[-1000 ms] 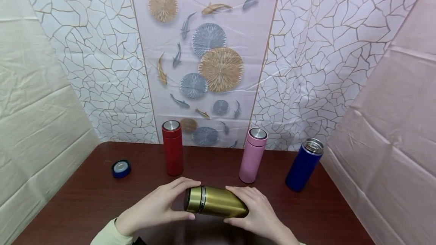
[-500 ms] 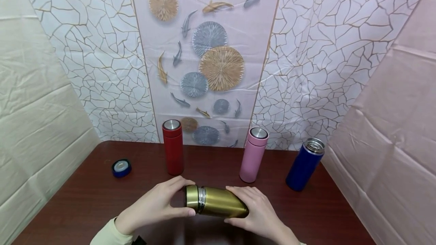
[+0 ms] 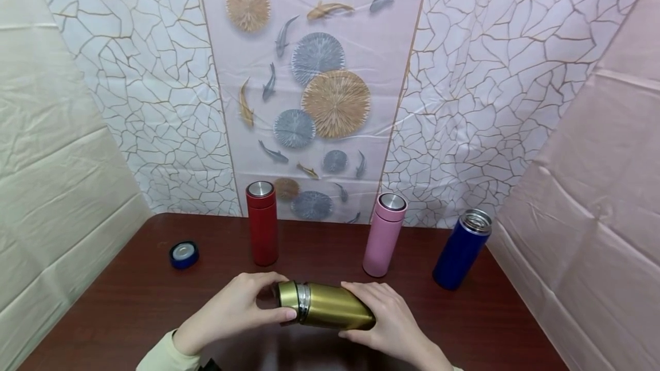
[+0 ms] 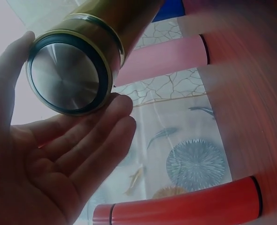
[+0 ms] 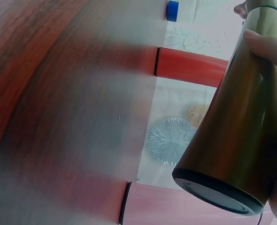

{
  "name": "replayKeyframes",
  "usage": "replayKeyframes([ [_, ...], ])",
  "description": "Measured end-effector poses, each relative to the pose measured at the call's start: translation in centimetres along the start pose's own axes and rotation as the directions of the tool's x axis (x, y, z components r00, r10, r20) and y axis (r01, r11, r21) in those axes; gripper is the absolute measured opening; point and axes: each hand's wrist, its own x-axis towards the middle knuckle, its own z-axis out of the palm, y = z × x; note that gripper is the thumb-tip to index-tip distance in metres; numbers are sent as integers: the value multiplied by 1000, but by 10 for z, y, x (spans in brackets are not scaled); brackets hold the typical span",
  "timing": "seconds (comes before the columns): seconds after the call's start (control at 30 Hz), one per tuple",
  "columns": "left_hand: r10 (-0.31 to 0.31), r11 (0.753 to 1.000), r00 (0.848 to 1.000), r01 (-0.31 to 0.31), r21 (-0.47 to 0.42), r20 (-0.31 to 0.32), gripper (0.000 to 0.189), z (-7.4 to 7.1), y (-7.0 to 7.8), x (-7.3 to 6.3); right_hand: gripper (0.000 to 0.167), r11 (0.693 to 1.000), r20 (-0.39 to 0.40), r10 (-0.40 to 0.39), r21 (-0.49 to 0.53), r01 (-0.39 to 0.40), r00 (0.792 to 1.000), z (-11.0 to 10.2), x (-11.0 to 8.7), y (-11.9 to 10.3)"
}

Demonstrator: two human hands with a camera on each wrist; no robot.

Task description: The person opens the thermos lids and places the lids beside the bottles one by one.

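Work area: a patterned backdrop (image 3: 154, 90) fills the upper frame; a dark red table (image 3: 129, 302) spans the lower part. The gold bottle (image 3: 335, 306) is at bottom centre, held clear of the table, nearly horizontal, lid end toward the left of the frame.

Grip: the right hand (image 3: 389, 319) grasps the bottle body toward its base. The left hand (image 3: 237, 308) pinches the gold lid (image 3: 289, 295) between thumb and fingers. A steel neck (image 3: 303, 299) shows between lid and body.

Procedure: the step in hand appears to be working the lid at the neck. Keep the body fixed with the right hand. Hold the lid in line with the body; turn or slide it along that axis, without side load. Maintain opposed finger contact, since the smooth rim could slip.

Count: table, one. Bottles, four: gold; red (image 3: 263, 233), left of centre; pink (image 3: 381, 245), right of centre; blue (image 3: 459, 253), lidless, lower right. Hands, two. Lids, four: one each on red and pink, the gold one, and a blue lid (image 3: 184, 255) lying apart, lower left.
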Motion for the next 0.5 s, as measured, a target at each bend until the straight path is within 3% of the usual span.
replayKeyframes([
  [0.5, -143, 990, 987, 143, 11, 68, 44, -3, 2, 2, 87, 1000, 8, 1, -8, -1, 1000, 3, -3, 1],
])
